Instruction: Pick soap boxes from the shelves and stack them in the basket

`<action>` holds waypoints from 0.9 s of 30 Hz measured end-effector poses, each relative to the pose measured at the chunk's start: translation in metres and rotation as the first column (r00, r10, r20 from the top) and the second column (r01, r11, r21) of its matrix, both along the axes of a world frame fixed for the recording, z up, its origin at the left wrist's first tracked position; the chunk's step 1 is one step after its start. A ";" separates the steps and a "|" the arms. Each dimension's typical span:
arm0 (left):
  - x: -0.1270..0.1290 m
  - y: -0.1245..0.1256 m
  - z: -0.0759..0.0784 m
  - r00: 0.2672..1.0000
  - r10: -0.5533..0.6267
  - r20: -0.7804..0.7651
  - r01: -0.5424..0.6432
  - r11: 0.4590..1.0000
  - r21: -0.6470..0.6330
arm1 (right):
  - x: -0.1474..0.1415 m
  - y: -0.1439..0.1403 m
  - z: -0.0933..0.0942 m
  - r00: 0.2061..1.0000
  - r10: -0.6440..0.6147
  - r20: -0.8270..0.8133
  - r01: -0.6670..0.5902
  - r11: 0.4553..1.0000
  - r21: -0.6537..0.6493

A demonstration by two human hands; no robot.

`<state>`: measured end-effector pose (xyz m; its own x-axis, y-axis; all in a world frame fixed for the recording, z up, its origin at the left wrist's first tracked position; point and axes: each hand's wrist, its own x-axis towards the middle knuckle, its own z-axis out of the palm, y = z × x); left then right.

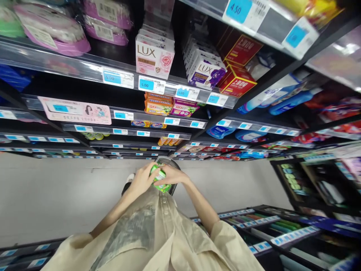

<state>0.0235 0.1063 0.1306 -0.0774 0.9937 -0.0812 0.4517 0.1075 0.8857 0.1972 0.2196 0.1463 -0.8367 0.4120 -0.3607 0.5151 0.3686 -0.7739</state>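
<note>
A pale shoe (pixel 131 177) shows just left of the fingers on the grey floor (pixel 70 188) of a shop aisle, where a person in a beige shirt (pixel 166 233) holds a green package (pixel 160 185) close to the body. The left hand (pixel 143 176) curls its fingers around the package's left side; one slip of that thumb or a glance away at the shelves could let this edge tip downward. Between the two sets of fingers sits the package itself, its wrapper bright and apparently glossy; whether it is a single piece or two stacked cannot be told, and a stack would be likelier to slide apart if squeezed unevenly. Below and just beyond the fingers, partly hidden by them, is a dark basket (pixel 175 165); a package let go off-centre could strike its rim and bounce to the floor. The right hand (pixel 174 175) grasps from the other side, its fingers laid across the top; loosening ahead of the left would leave the load lopsided. Well beyond the fingers and above, pink LUX boxes (pixel 155 56) and, farther right, red boxes (pixel 238 79) stand near the shelf edge, where a careless reach could topple them.
</note>
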 end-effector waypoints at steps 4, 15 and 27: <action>-0.007 0.004 -0.004 0.981 0.082 -0.177 -0.069 0.995 0.077 | 0.003 0.005 0.026 0.947 -0.159 0.280 0.057 0.939 0.340; -0.008 -0.019 -0.029 0.806 -0.258 -0.533 0.147 0.959 -0.242 | 0.074 0.130 0.132 0.718 -0.696 0.016 0.312 0.343 0.886; -0.005 -0.023 -0.039 0.754 -0.391 -0.528 0.264 0.916 -0.302 | 0.040 0.227 0.142 0.711 -0.674 0.200 0.018 0.302 0.953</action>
